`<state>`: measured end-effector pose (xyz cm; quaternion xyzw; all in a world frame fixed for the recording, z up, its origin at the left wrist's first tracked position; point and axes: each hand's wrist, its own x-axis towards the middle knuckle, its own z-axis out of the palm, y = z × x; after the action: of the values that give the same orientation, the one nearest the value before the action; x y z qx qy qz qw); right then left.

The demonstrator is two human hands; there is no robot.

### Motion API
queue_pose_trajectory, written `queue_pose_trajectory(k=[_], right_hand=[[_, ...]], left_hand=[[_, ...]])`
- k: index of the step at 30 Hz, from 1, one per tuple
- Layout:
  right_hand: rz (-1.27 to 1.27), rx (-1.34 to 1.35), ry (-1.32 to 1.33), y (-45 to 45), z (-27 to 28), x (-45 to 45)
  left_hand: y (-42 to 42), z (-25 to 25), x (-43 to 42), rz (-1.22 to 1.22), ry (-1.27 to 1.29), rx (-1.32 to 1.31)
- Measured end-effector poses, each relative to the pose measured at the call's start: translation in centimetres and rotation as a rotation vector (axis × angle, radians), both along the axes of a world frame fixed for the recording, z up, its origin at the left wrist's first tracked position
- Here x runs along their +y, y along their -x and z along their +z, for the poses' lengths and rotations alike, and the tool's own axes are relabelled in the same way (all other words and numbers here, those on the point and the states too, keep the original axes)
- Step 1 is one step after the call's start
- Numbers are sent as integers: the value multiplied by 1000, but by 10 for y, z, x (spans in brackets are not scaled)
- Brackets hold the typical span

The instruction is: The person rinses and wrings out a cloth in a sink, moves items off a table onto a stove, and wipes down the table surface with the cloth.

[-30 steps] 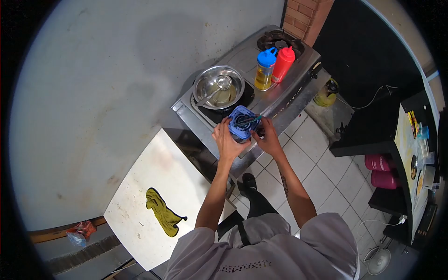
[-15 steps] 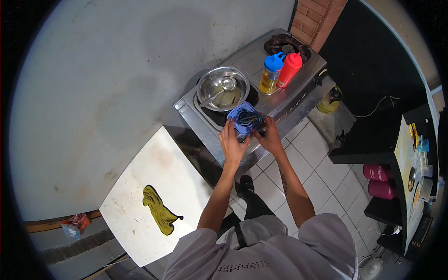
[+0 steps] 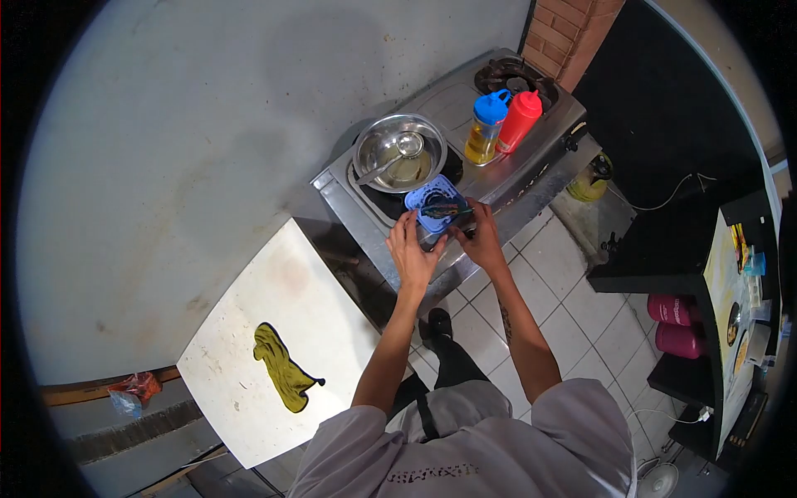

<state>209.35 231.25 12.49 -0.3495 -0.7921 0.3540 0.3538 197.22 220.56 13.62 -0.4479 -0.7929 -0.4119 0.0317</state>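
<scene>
Over the front of the stove, a small blue plastic container with dark contents is between my hands. My left hand has its fingers closed on the container's near left side. At its right side, my right hand is bent with fingertips pinched at the end of a dark, shiny, thin piece lying across the container's top. What this piece is I cannot make out. Just behind the container, a steel bowl with a ladle and a little pale liquid rests on the left burner.
A blue-capped bottle of yellow liquid and a red squeeze bottle stand together on the stove. To the left, a white table bears a yellow-green cloth. A gas cylinder stands right of the stove.
The dark shiny piece across the container has turned flatter and its surface shows more. My right hand has shifted slightly; my left hand stays at the container. The whole view has moved a little.
</scene>
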Motion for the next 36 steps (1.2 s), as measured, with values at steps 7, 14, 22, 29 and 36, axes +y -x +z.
queue_pose_trajectory(k=[7,14,22,29,36], right_hand=[[-93,-61,47,-10,-9,-8],[20,-330,287,-9,40,-64],[632,-184,195,86,-15,-243],[849,-198,80,188,-64,-458],[716,-313,-251,296,-126,-544]], left_hand=[[-3,4,-17,11,-51,-55],[20,8,-121,184,-130,-189],[70,-26,-341,636,-166,-340],[78,-86,-509,821,74,-290],[95,-124,-559,610,319,-205]])
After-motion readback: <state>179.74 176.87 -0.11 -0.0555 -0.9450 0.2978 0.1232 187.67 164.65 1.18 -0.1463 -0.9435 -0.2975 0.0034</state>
